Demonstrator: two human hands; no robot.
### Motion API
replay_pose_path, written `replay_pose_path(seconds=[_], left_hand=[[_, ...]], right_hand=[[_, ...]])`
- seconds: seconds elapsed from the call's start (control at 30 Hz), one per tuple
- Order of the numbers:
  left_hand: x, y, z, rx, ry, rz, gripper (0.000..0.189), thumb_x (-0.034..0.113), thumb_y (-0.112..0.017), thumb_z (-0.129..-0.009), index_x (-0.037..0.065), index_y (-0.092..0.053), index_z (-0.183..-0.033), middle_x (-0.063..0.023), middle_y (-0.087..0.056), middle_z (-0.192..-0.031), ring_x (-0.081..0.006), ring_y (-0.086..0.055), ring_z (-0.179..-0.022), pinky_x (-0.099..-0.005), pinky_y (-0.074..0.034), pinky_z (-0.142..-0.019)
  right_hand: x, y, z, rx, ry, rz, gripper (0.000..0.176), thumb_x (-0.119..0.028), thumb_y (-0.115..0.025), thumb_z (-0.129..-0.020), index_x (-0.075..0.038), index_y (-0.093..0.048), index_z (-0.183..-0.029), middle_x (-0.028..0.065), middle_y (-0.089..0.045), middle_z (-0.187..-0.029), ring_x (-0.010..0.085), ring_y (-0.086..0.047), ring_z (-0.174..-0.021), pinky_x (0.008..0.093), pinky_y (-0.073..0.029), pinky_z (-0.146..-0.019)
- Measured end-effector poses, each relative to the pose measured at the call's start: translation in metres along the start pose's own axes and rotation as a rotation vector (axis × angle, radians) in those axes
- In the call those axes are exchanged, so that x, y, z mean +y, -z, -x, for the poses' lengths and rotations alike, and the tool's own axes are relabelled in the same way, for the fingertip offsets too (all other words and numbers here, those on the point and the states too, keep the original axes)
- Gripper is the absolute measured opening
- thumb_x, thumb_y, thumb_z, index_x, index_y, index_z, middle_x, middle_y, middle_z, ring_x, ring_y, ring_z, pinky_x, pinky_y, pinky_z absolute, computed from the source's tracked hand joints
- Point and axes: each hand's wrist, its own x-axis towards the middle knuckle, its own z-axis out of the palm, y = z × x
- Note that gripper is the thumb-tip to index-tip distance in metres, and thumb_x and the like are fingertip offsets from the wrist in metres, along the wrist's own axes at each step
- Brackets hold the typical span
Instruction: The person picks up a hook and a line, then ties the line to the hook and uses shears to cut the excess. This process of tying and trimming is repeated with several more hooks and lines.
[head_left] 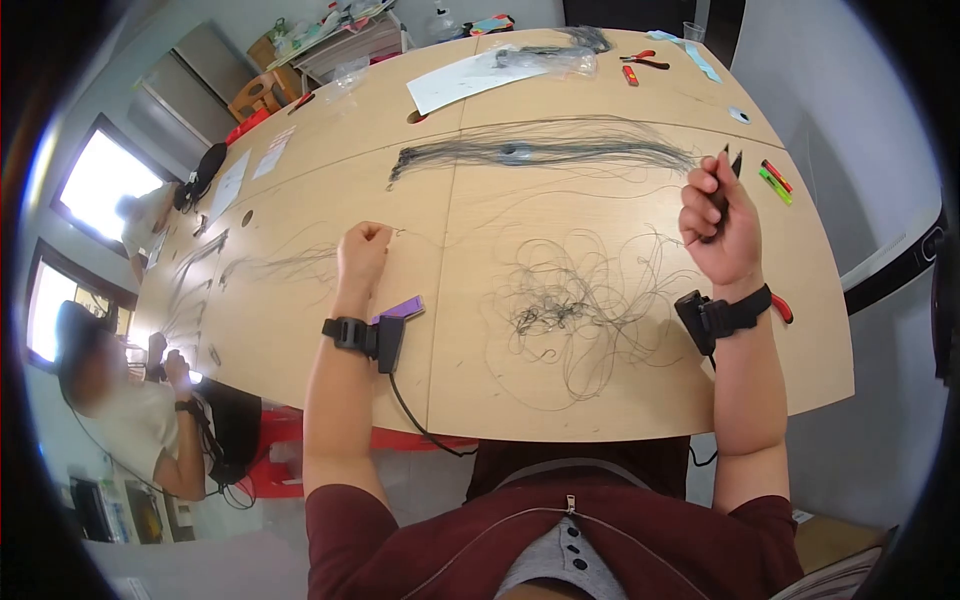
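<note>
- Tangled line [560, 312]: loose loops on the counter [465, 370], between the two hands and nearer the body than their fingers.
- Left hand [363, 258]: thumb and index finger pressed together at a small hooked end [399, 232]; too small to tell more.
- Right hand [722, 225]: fingers curled around a dark pointed tool [737, 166], its two tips up and apart.
- Long bundle of strands [560, 150]: beyond the left fingers, stretching across to near the right fingers.
- Red pen [777, 176] and green pen [775, 186]: side by side, just right of the right fingers.
- Purple-topped object [400, 309]: by the left wrist.
</note>
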Motion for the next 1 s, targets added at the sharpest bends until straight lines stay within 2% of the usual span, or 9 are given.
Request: replay_pose_path(seconds=[0.23,0.3,0.4,0.5,0.6,0.8,0.83,0.93,1.0], left_hand=[[-0.015,-0.016,-0.007,0.034,-0.054,-0.188,0.017,0.016,-0.062,-0.074,0.0,-0.065,-0.078,-0.0078,-0.063,-0.068,-0.0148,-0.058,-0.06,-0.0274,-0.045,-0.056],[-0.014,-0.017,-0.006,0.05,-0.117,-0.206,0.014,0.012,-0.062,-0.076,-0.002,-0.063,-0.076,-0.0032,-0.06,-0.066,-0.0091,-0.053,-0.055,-0.0225,-0.042,-0.05],[-0.017,-0.017,-0.008,0.051,-0.049,-0.127,0.017,0.016,-0.064,-0.072,0.001,-0.065,-0.079,-0.0096,-0.064,-0.07,-0.0177,-0.061,-0.065,-0.0288,-0.047,-0.062],[-0.007,-0.013,-0.001,0.152,-0.127,-0.193,0.016,0.015,-0.064,-0.073,0.001,-0.065,-0.082,-0.0095,-0.064,-0.07,-0.0164,-0.06,-0.065,-0.028,-0.047,-0.062],[0.012,-0.006,0.007,0.13,-0.275,-0.079,0.013,0.012,-0.06,-0.08,0.001,-0.063,-0.087,-0.0012,-0.062,-0.075,-0.0087,-0.053,-0.067,-0.022,-0.043,-0.061],[0.089,-0.009,0.106,-0.603,-0.342,0.046,0.011,0.007,-0.06,-0.082,0.002,-0.063,-0.09,-0.0012,-0.062,-0.081,-0.008,-0.055,-0.073,-0.0227,-0.044,-0.063],[0.101,-0.012,0.126,-0.679,-0.395,-0.082,0.01,0.007,-0.06,-0.081,0.002,-0.064,-0.089,-0.0024,-0.062,-0.08,-0.0097,-0.057,-0.075,-0.0236,-0.044,-0.064],[0.101,-0.028,0.158,-0.736,-0.407,-0.139,0.013,0.008,-0.062,-0.078,0.001,-0.063,-0.09,-0.0063,-0.061,-0.079,-0.0146,-0.055,-0.069,-0.025,-0.044,-0.063],[0.1,-0.033,0.162,-0.708,-0.385,-0.166,0.015,0.007,-0.062,-0.077,0.001,-0.062,-0.091,-0.0071,-0.06,-0.078,-0.0153,-0.054,-0.067,-0.0257,-0.045,-0.063]], right_hand=[[-0.016,0.06,-0.015,0.504,0.229,-0.101,0.016,-0.014,-0.051,-0.09,-0.004,-0.054,-0.103,0.0064,-0.061,-0.102,0.0049,-0.04,-0.051,0.0143,-0.032,-0.043],[-0.017,0.057,-0.014,0.513,0.237,-0.08,0.017,-0.014,-0.051,-0.09,-0.004,-0.053,-0.104,0.0073,-0.061,-0.105,0.0051,-0.04,-0.052,0.0144,-0.033,-0.043],[-0.013,0.049,-0.013,0.498,0.243,-0.048,0.018,-0.014,-0.052,-0.089,-0.004,-0.053,-0.104,0.0077,-0.06,-0.108,0.0054,-0.041,-0.053,0.0147,-0.034,-0.044],[-0.009,0.043,-0.013,0.492,0.247,0.004,0.018,-0.014,-0.054,-0.088,-0.004,-0.052,-0.104,0.0077,-0.059,-0.109,0.0058,-0.041,-0.054,0.0154,-0.035,-0.046],[-0.007,0.036,-0.013,0.515,0.263,0.078,0.022,-0.015,-0.057,-0.086,-0.004,-0.052,-0.105,0.0073,-0.059,-0.103,0.0063,-0.04,-0.055,0.0169,-0.033,-0.045],[0.002,0.02,-0.009,0.44,0.301,0.422,0.026,-0.012,-0.06,-0.082,0.0,-0.053,-0.105,0.0054,-0.054,-0.093,0.0066,-0.04,-0.056,0.0179,-0.03,-0.045],[0.004,0.014,-0.008,0.416,0.273,0.48,0.027,-0.01,-0.059,-0.081,0.0,-0.054,-0.105,0.0061,-0.054,-0.093,0.0058,-0.04,-0.055,0.018,-0.029,-0.045],[0.01,0.009,-0.006,0.302,0.161,0.609,0.028,-0.011,-0.06,-0.081,0.001,-0.055,-0.106,0.0052,-0.054,-0.092,0.0049,-0.04,-0.056,0.0176,-0.029,-0.045],[0.015,0.002,-0.003,0.293,0.128,0.68,0.027,-0.012,-0.06,-0.082,0.0,-0.056,-0.106,-0.0019,-0.05,-0.077,0.0035,-0.039,-0.056,0.0173,-0.028,-0.045]])
